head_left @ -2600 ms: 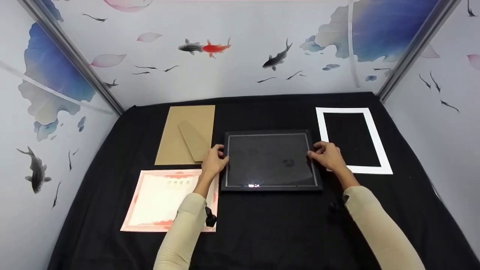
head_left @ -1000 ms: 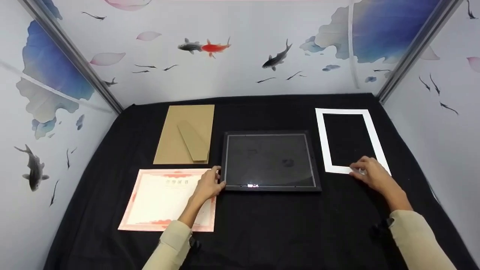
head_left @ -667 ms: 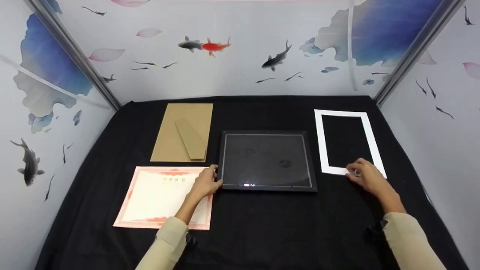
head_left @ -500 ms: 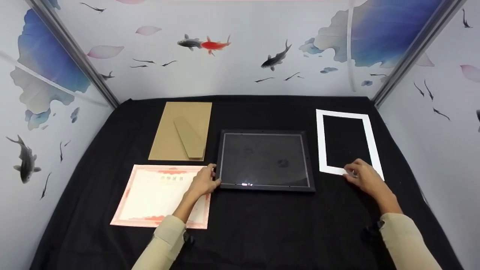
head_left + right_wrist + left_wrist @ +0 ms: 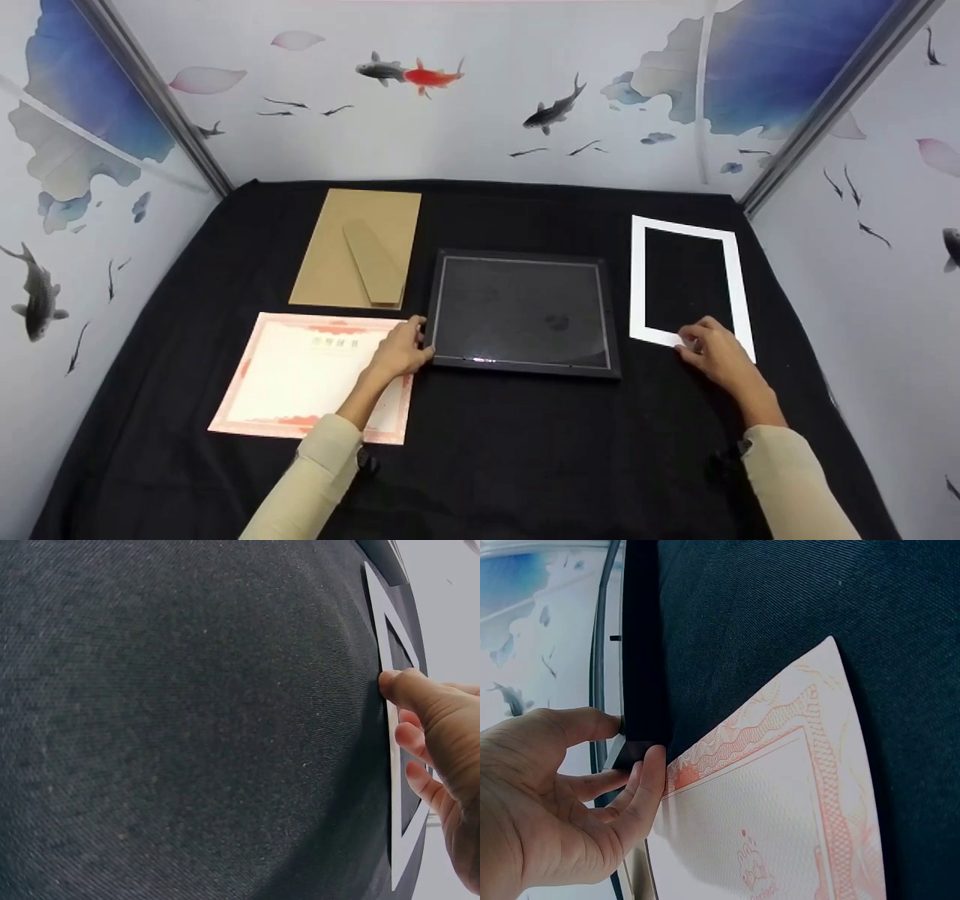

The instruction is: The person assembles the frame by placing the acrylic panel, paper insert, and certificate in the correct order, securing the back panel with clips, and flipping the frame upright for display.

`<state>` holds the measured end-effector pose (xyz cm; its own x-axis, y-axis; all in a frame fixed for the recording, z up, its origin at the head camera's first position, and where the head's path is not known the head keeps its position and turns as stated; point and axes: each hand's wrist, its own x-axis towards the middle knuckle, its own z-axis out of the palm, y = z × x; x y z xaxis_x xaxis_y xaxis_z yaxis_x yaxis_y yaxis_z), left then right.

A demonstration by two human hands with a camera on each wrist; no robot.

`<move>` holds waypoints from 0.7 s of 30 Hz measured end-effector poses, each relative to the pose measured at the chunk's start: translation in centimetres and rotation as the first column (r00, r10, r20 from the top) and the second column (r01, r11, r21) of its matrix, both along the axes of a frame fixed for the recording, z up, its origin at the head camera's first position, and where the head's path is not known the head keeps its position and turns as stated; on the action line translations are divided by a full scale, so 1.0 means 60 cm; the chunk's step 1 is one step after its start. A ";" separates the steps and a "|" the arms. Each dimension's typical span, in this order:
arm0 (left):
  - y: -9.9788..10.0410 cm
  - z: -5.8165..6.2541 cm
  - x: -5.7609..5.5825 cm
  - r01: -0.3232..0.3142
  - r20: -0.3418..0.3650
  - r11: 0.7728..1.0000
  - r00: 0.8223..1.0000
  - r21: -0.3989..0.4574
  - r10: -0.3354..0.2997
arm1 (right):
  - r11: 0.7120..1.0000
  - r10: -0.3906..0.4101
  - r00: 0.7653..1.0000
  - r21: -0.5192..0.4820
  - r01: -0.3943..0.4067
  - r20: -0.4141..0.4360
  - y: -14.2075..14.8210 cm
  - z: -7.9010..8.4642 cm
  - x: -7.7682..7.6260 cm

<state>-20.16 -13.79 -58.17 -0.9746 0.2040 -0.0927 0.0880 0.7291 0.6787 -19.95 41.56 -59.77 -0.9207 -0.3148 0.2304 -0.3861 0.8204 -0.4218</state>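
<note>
"White mat first. It lies on the table, close to the right edge, nearer the far right corner than the near side."

"Who has it?"

"Right hand: thumb and fingers pinch the mat's near strip, around its middle. I can't tell whether that strip is off the cloth."

"And the other?"

"Left hand grips the near left corner of the dark frame, which sits mid-table, with a gap between it and the mat."

"How will the mat handle?"

"Light and thin, I'd judge, fairly stiff but apt to flex where the strips are narrow. It looks matt rather than slick. I'd take two opposite strips by their outer edges; pinched at one end, it could droop or crease."

"The frame?"

"Rigid and likely heavier. Its pane is glossy (a darker patch shows on it), so I'd treat it as fragile and hold the rim."

"Room to move?"

"Most of it is in front of the frame, toward the table's near edge, which is out of view. Leftward is tighter: the printed sheet lies just beside the frame, and the brown board toward the far left corner."
</note>
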 end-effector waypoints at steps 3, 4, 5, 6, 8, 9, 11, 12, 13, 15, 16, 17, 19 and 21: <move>-0.002 0.002 -0.003 -0.008 0.019 1.000 1.000 -0.005 0.008 | 1.000 -0.001 1.000 0.001 0.001 -0.003 -0.002 -0.002 -0.001; -0.002 0.003 -0.003 -0.008 0.024 1.000 1.000 -0.005 0.008 | 1.000 0.000 1.000 0.000 0.000 -0.012 -0.002 -0.003 -0.001; -0.001 0.002 -0.003 -0.005 0.028 1.000 1.000 -0.004 0.005 | 1.000 0.001 1.000 0.000 -0.001 -0.021 -0.002 -0.003 -0.001; -0.001 0.002 -0.003 -0.001 0.030 1.000 1.000 -0.001 0.002 | 1.000 0.000 1.000 -0.001 0.000 -0.029 -0.002 -0.003 -0.001; -0.003 0.003 -0.002 0.002 0.030 1.000 1.000 0.002 -0.002 | 1.000 0.004 0.999 -0.006 -0.004 -0.046 -0.004 -0.005 -0.001; -0.003 0.004 -0.002 0.001 0.028 1.000 1.000 0.003 -0.001 | 1.000 0.005 0.999 -0.006 -0.005 -0.053 -0.004 -0.006 -0.001; -0.004 0.004 -0.003 -0.001 0.026 1.000 1.000 0.000 0.001 | 1.000 0.009 0.998 -0.008 -0.010 -0.063 -0.006 -0.007 -0.001; -0.004 0.004 -0.003 -0.002 0.025 1.000 1.000 -0.001 0.002 | 1.000 0.011 0.998 -0.009 -0.012 -0.068 -0.006 -0.008 0.000; -0.004 0.003 -0.003 -0.002 0.022 1.000 1.000 -0.003 0.002 | 1.000 0.012 0.997 -0.007 -0.013 -0.072 -0.006 -0.008 0.000; -0.004 0.001 -0.004 0.001 0.017 1.000 1.000 -0.004 -0.001 | 1.000 0.009 0.997 -0.005 -0.009 -0.081 -0.006 -0.008 0.001; -0.003 0.000 -0.005 0.004 0.015 1.000 1.000 -0.003 -0.004 | 1.000 0.005 0.996 -0.006 -0.006 -0.084 -0.006 -0.008 0.001; -0.003 -0.001 -0.005 0.004 0.013 1.000 1.000 0.000 -0.004 | 1.000 0.002 0.996 -0.007 -0.003 -0.086 -0.006 -0.008 0.001; -0.003 -0.002 -0.005 0.002 0.006 1.000 1.000 0.004 -0.002 | 1.000 -0.004 0.996 -0.008 0.003 -0.086 -0.006 -0.009 0.001; -0.002 -0.002 -0.004 0.001 -0.004 1.000 1.000 0.006 -0.001 | 1.000 -0.003 0.996 -0.005 0.003 -0.086 -0.007 -0.009 0.000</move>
